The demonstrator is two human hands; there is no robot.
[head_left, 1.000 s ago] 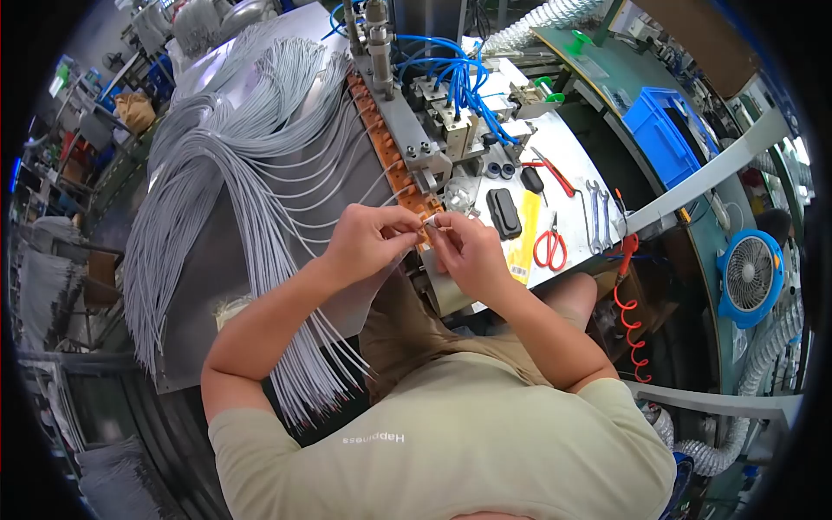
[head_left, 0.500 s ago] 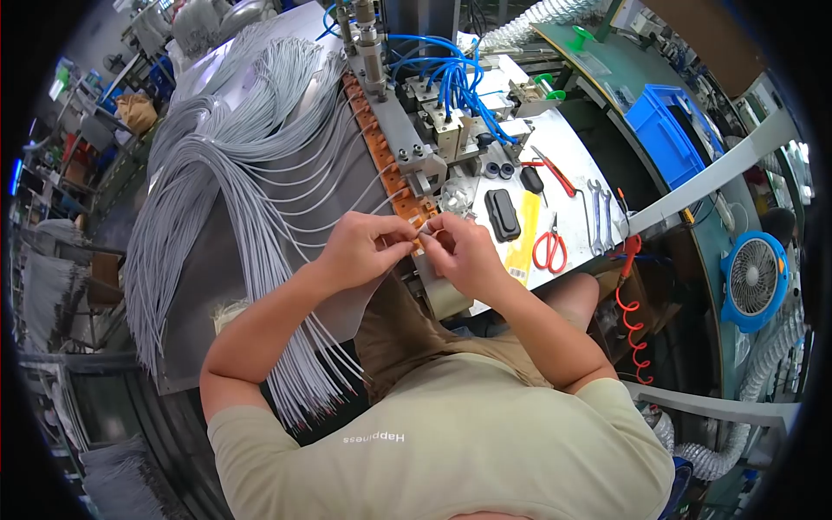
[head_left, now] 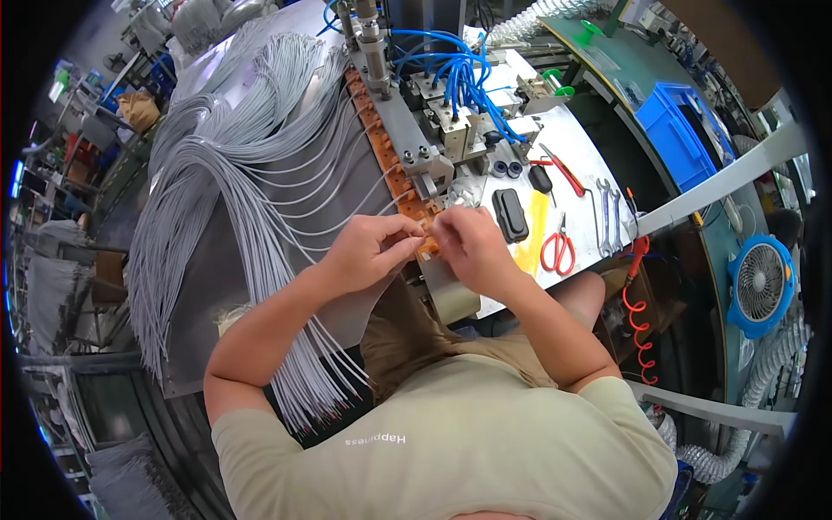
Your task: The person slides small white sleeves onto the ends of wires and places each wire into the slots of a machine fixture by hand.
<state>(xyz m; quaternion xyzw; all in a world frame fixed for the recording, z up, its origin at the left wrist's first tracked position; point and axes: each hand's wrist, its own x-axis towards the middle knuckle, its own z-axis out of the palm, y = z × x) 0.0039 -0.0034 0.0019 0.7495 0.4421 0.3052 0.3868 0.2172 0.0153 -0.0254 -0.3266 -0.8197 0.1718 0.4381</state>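
Cables (head_left: 221, 152) laid left of the rail (head_left: 374, 136), scissors (head_left: 562, 236) and wrenches (head_left: 616, 221) set on the worktop (head_left: 563, 130) at right

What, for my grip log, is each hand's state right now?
Left hand: fingers bent near the orange strip; hold can't be told.
Right hand: fingers curled; hold can't be told.

On the white counter (head_left: 569, 137) to your right: black case (head_left: 510, 215), yellow packet (head_left: 532, 229) beside it, red-handled scissors (head_left: 562, 237), two wrenches (head_left: 606, 217). Farther right of you: blue crate (head_left: 668, 132), blue fan (head_left: 761, 283).
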